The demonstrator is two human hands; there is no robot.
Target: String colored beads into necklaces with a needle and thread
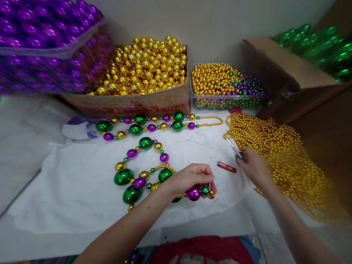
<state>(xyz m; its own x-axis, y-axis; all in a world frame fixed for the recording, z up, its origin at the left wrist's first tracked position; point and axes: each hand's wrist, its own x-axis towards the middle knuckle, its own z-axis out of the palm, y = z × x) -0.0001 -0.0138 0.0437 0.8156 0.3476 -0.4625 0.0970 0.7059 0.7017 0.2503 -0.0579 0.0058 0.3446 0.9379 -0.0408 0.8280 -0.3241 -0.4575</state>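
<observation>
Head view: gold balls (154, 66) fill upper-centre carton (137, 104); mixed beads (247, 84), upper centre-right tub (231, 97). Left grip (192, 179) holds bead strand (194, 193); right grip (255, 165), scissors (234, 147).

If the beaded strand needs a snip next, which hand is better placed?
Probably the right hand: it is already at the dark handles of the scissors, while the left hand is busy holding the beaded strand.
</observation>
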